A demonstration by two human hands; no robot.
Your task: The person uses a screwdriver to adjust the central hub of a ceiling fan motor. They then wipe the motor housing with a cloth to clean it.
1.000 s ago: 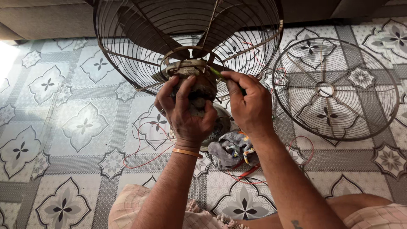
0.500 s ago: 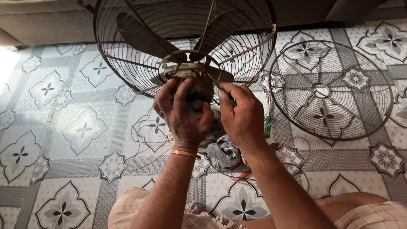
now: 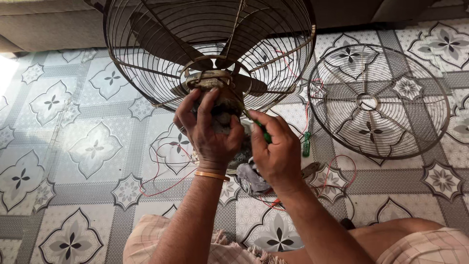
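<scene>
An old fan with dark blades inside a rear wire cage [image 3: 205,44] is held up over the tiled floor. My left hand [image 3: 207,132] grips the grey motor body [image 3: 225,113] behind the cage. My right hand [image 3: 273,149] is shut on a green-handled screwdriver [image 3: 264,133], its tip pointing at the motor beside my left fingers. Thin red wires [image 3: 161,186] trail from the motor down to the floor.
A detached round wire guard [image 3: 378,100] lies flat on the tiles at the right. A small green tool [image 3: 306,144] and grey metal fan parts [image 3: 249,178] lie on the floor under my hands. My knees show at the bottom edge.
My right hand has dropped from the top of the motor to its lower right side and now shows the green screwdriver. My left hand keeps its grip.
</scene>
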